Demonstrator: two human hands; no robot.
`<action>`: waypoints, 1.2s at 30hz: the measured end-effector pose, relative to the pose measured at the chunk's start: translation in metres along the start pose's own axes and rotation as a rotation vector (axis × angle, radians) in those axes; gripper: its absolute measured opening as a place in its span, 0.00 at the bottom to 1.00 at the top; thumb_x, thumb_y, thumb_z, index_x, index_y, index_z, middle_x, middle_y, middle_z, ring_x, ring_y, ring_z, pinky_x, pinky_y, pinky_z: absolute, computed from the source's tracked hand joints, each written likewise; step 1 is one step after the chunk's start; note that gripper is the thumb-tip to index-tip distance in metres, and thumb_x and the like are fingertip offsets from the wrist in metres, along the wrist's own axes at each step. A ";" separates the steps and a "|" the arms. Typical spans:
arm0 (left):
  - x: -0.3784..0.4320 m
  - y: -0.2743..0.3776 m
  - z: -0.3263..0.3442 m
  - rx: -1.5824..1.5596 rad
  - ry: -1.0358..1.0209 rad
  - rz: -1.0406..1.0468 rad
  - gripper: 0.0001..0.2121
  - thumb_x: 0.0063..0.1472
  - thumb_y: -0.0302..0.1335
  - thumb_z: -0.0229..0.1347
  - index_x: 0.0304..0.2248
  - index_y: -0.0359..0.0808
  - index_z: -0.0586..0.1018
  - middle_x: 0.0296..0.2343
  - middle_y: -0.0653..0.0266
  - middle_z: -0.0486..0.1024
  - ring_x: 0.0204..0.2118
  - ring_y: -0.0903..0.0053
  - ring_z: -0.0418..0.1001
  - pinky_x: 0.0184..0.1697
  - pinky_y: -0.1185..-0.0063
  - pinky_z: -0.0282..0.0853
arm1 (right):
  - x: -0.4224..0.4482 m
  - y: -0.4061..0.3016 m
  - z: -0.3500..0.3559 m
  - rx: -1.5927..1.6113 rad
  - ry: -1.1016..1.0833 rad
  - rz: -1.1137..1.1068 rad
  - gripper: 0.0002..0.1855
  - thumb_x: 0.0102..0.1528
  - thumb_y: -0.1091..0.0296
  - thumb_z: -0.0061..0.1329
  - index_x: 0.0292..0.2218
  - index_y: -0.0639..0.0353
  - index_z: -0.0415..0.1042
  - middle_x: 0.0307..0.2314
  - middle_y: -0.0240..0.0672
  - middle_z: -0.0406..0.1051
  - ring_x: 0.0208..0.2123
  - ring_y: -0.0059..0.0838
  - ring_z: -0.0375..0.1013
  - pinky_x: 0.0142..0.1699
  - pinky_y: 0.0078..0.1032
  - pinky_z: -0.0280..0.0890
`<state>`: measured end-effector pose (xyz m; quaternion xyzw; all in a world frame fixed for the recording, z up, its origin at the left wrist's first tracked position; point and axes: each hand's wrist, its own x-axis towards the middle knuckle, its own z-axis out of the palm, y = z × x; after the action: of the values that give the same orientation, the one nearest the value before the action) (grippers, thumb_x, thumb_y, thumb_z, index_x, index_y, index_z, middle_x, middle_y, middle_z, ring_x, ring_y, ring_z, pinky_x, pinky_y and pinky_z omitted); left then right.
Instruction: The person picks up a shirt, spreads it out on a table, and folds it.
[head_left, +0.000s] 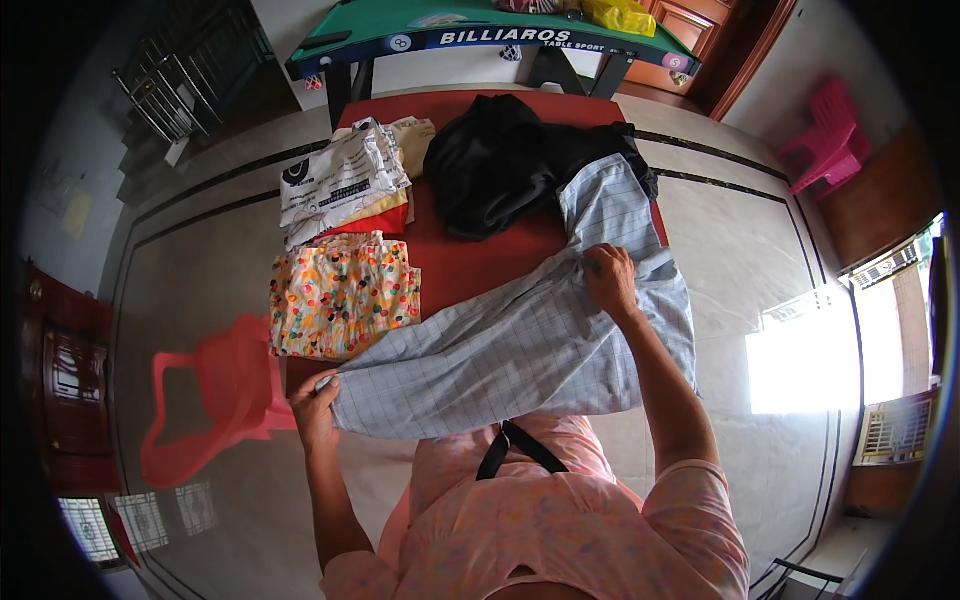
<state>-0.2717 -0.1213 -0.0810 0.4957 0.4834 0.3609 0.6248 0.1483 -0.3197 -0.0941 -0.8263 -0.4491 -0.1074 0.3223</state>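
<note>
A pair of light blue checked trousers (487, 360) is spread across the near part of a red table (465, 274). One leg stretches left, and the other points up toward the back right. My left hand (316, 405) pinches the end of the left-stretched leg at the table's near left corner. Up at the crotch, my right hand (609, 277) grips a bunch of the cloth. Beside the trousers on the left lies a folded garment with multicoloured dots (345, 296). Behind it is a stack of folded clothes topped by a white printed one (341, 180).
A heap of black clothing (495, 169) lies at the back of the table, touching the trousers' upper leg. Beyond stands a green billiard table (420, 19) with a yellow bag (621, 16). A red plastic chair (225, 397) is at left; a pink chair (829, 139) stands far right.
</note>
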 end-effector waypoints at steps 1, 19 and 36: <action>-0.002 0.000 -0.001 -0.017 0.003 0.050 0.08 0.46 0.19 0.55 0.29 0.29 0.76 0.23 0.67 0.72 0.24 0.85 0.67 0.30 0.88 0.62 | -0.001 0.002 -0.002 -0.026 -0.023 -0.022 0.10 0.39 0.74 0.45 0.28 0.55 0.72 0.29 0.32 0.70 0.36 0.35 0.66 0.41 0.33 0.59; 0.013 -0.009 -0.015 0.393 -0.156 0.074 0.14 0.45 0.16 0.54 0.35 0.27 0.74 0.29 0.64 0.73 0.29 0.84 0.68 0.33 0.86 0.63 | 0.047 0.011 -0.019 0.000 -0.477 -0.261 0.08 0.35 0.72 0.47 0.24 0.57 0.72 0.29 0.30 0.69 0.40 0.29 0.63 0.49 0.30 0.53; -0.036 0.076 -0.003 0.382 0.182 0.510 0.06 0.51 0.23 0.56 0.26 0.29 0.73 0.17 0.75 0.64 0.21 0.90 0.57 0.24 0.89 0.55 | 0.062 0.026 -0.035 -0.584 -0.644 -0.472 0.10 0.37 0.59 0.47 0.23 0.49 0.75 0.26 0.29 0.70 0.40 0.29 0.64 0.54 0.40 0.46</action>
<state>-0.2819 -0.1353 0.0017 0.6747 0.4567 0.4511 0.3642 0.2089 -0.3102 -0.0498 -0.7493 -0.6518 -0.0383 -0.1110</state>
